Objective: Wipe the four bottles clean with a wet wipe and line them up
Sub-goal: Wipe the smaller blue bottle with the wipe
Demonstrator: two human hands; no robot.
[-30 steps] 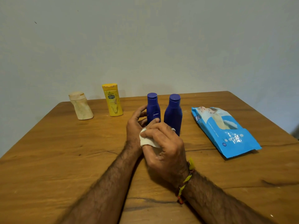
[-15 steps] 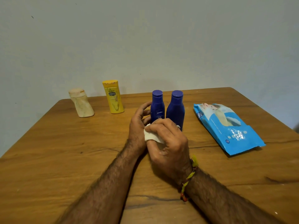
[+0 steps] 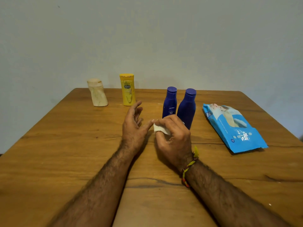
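Nearest on the worktop (image 3: 65,161), the right hand (image 3: 172,138) pinches a folded wipe (image 3: 159,129) in curled fingers, the left hand (image 3: 132,125) beside it at nine o'clock spreads loose fingers, and beyond stand two blue bottles (image 3: 169,103) touching, then at eleven o'clock a yellow bottle (image 3: 127,90) and a cream bottle (image 3: 97,93).
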